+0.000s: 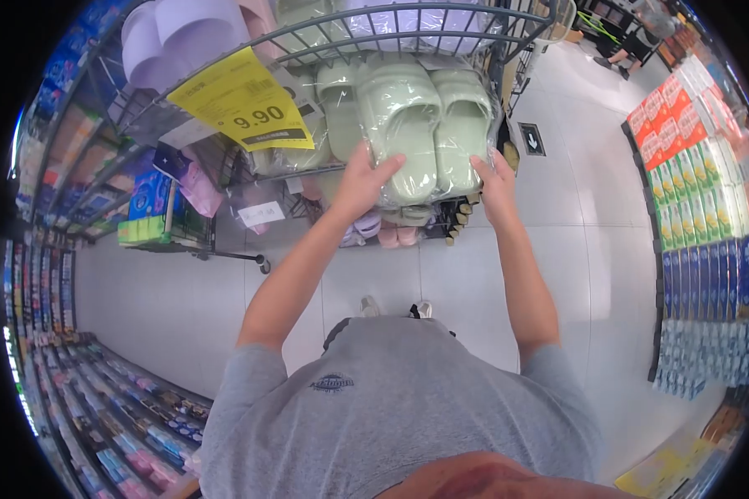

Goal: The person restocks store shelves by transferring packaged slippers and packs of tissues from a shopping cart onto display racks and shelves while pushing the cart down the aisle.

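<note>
A pair of pale green slippers (416, 154) in clear plastic wrap lies at the front of a wire rack shelf, toes toward me. My left hand (368, 180) grips the pair's left side, thumb on top of the wrap. On the right side my right hand (495, 181) holds the plastic edge, its fingers partly hidden. More wrapped green slippers (339, 108) sit just left of the pair. A yellow price sign (241, 101) reading 9.90 hangs from the wire rack (391, 33).
Lilac slippers (187, 33) are on the upper rack. A lower shelf holds blue and green packs (150, 212). Stacked cartons (699, 200) stand at the right, goods shelves (116, 416) at the lower left. Another person (641, 41) is far off, upper right.
</note>
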The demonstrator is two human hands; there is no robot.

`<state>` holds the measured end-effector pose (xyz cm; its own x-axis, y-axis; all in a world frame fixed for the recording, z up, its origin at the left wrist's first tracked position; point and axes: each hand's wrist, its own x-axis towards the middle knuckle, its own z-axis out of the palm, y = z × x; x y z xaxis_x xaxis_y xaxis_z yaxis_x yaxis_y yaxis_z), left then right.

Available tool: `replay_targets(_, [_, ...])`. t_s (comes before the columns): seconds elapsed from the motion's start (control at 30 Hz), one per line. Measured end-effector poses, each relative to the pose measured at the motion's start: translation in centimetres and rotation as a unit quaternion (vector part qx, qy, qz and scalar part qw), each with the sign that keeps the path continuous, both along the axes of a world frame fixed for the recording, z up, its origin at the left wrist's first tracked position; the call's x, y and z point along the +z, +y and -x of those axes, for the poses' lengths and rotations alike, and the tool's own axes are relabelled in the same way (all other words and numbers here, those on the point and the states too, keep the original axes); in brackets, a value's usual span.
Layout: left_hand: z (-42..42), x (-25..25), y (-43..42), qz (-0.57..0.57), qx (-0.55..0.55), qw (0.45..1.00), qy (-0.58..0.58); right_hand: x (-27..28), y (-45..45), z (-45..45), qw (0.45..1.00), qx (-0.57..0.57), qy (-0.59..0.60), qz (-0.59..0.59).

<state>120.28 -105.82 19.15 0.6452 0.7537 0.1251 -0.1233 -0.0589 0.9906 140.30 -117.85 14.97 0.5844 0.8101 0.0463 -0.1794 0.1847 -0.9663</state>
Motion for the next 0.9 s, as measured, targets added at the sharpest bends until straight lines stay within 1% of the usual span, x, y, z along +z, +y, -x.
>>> replay_targets(0.07, [-0.2, 0.1, 0.2, -0.019, -0.001, 1.000, 0.001, -0.7, -0.3, 0.4, 0.999, -0.025, 0.035, -0.016])
replay_targets(0.13, [-0.6, 0.2, 1.3, 0.063, 0.000, 0.997, 0.037, -0.4, -0.2, 1.0, 0.999, -0.029, 0.033, -0.018])
replay_targets(0.23, [-1.3, 2.4, 3.0, 0.052, -0.014, 0.998, 0.028, 0.1, 1.2, 1.0, 0.999, -0.039, 0.018, -0.009])
replay_targets(0.3, [-1.8, 1.9, 4.9, 0.041, -0.018, 0.999, 0.021, 0.1, 2.5, 0.9, 0.997, -0.071, -0.038, 0.003])
replay_targets(0.33, [-2.0, 1.3, 5.5, 0.035, -0.019, 0.999, 0.014, 0.1, 3.0, 0.9, 0.996, -0.076, -0.037, 0.004])
replay_targets(0.4, [-2.1, 0.7, 5.7, 0.017, -0.019, 1.000, 0.002, -0.1, 3.9, 0.7, 0.967, -0.123, -0.202, 0.097])
replay_targets(0.47, [-2.1, 0.5, 5.6, 0.008, -0.010, 1.000, -0.003, -0.4, 4.1, 0.7, 0.964, -0.136, -0.208, 0.094])
replay_targets(0.53, [-2.0, 0.5, 5.2, 0.023, -0.013, 1.000, -0.015, -0.4, 3.9, 0.5, 0.962, -0.130, -0.219, 0.103])
replay_targets(0.57, [-1.9, 0.6, 5.1, 0.034, -0.013, 0.999, -0.026, -0.5, 3.7, 0.3, 0.961, -0.130, -0.221, 0.102])
replay_targets(0.6, [-1.9, 0.4, 5.4, 0.033, -0.014, 0.999, -0.028, -0.7, 3.5, 0.0, 0.974, -0.107, -0.184, 0.075])
replay_targets(0.63, [-1.9, 0.0, 5.9, 0.107, -0.028, 0.993, -0.046, -0.7, 3.4, -0.1, 0.985, -0.084, -0.146, 0.048])
replay_targets(0.67, [-1.8, -0.1, 6.0, 0.182, -0.042, 0.980, -0.063, -0.4, 3.3, 0.1, 0.984, -0.085, -0.147, 0.047])
replay_targets(0.7, [-1.8, -0.4, 6.1, 0.181, -0.044, 0.980, -0.064, 0.0, 3.0, 0.2, 0.991, -0.061, -0.103, 0.052])
replay_targets(0.73, [-1.9, -0.6, 6.0, 0.150, -0.050, 0.985, -0.070, 0.5, 2.7, 0.3, 0.996, -0.038, -0.060, 0.057])
replay_targets(0.77, [-2.0, -0.6, 5.8, 0.118, -0.057, 0.988, -0.077, 1.2, 2.5, 0.5, 0.996, -0.042, -0.061, 0.057])
replay_targets(0.83, [-1.1, -0.6, 6.0, 0.130, -0.064, 0.986, -0.081, 2.3, 2.2, 1.1, 0.994, -0.009, -0.044, 0.103])
replay_targets(0.87, [-0.7, -0.5, 6.2, 0.141, -0.066, 0.984, -0.085, 2.6, 2.4, 1.3, 0.994, -0.014, -0.043, 0.103])
replay_targets(0.9, [-0.6, -0.6, 6.5, 0.141, -0.070, 0.984, -0.082, 2.8, 2.8, 1.5, 0.992, -0.024, -0.079, 0.097])
